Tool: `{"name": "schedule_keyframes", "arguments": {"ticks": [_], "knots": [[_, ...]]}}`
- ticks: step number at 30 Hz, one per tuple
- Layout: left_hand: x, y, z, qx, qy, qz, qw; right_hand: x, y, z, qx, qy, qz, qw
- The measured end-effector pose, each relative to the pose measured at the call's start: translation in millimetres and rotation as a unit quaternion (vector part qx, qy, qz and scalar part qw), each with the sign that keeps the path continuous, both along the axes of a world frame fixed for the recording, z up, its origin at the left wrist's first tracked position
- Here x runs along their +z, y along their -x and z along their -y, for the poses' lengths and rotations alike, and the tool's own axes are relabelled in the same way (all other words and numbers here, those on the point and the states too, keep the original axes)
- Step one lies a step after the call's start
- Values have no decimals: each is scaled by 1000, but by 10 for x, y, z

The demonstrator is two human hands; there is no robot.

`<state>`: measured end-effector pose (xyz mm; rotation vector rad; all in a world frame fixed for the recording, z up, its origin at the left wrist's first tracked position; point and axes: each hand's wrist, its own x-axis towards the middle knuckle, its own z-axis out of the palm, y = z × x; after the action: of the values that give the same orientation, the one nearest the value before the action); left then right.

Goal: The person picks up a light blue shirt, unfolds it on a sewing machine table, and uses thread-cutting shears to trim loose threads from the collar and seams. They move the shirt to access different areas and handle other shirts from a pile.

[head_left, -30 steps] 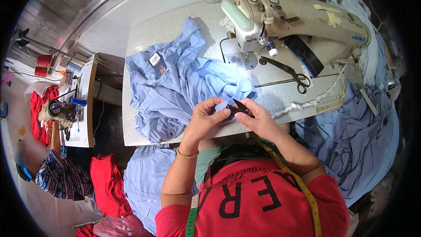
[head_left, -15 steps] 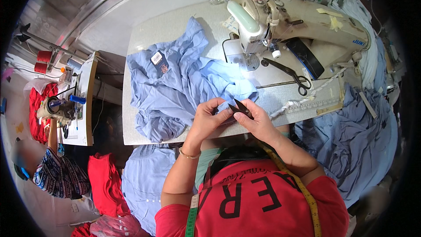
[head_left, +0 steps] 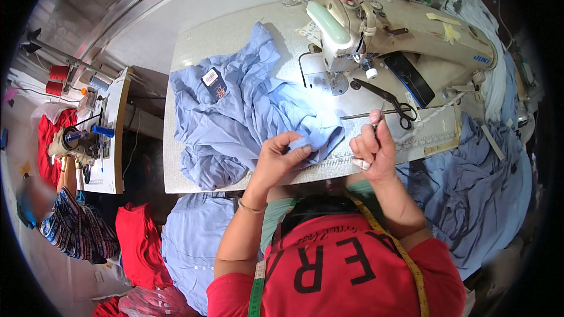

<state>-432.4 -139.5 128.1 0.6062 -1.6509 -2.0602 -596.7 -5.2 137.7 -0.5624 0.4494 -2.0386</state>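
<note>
My left hand (head_left: 283, 155) pinches the edge of a light blue shirt (head_left: 220, 120) near the table's front edge. The shirt lies crumpled on the sewing table, with a dark hang tag (head_left: 214, 84) on top. My right hand (head_left: 376, 149) is raised to the right of the cloth, apart from it, with its fingers curled. The thread snips are mostly hidden in that hand; only a thin tip shows above the fingers. A small white patch, which I cannot make out, shows at its lower fingers.
Behind my hands stands a sewing machine (head_left: 346, 41). Black scissors (head_left: 390, 98) and a dark flat case (head_left: 409, 79) lie beside it. Blue garments (head_left: 470, 182) are heaped at the right. At the left, another person (head_left: 79, 232) works at a second machine (head_left: 76, 144).
My right hand has moved away from the shirt edge, up and to the right, its fingers closing over the snips. My left hand keeps its pinch on the shirt.
</note>
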Motion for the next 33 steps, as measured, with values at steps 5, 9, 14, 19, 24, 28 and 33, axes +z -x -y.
{"name": "schedule_keyframes", "arguments": {"ticks": [5, 9, 14, 19, 24, 28, 33], "knots": [[25, 7, -41, -12, 61, 24, 998, 95, -104, -13, 68, -196, -262, 943], [102, -9, -48, -48, -24, -23, 998, 155, -115, -30, 74, -263, -371, 888], [71, -69, 32, -68, -41, -47, 996, 113, -159, -29, 61, -281, -383, 878], [21, -63, 16, -51, -28, -38, 998, 98, -223, -71, 57, -284, -450, 845], [66, -64, 7, -42, 2, -21, 999, 122, -285, -103, 5, -278, -540, 794], [85, -73, 4, -38, 4, -18, 999, 126, -313, -103, -13, -275, -559, 782], [86, -70, -7, -37, 1, -25, 999, 131, -319, -86, -22, -274, -564, 779]]}}
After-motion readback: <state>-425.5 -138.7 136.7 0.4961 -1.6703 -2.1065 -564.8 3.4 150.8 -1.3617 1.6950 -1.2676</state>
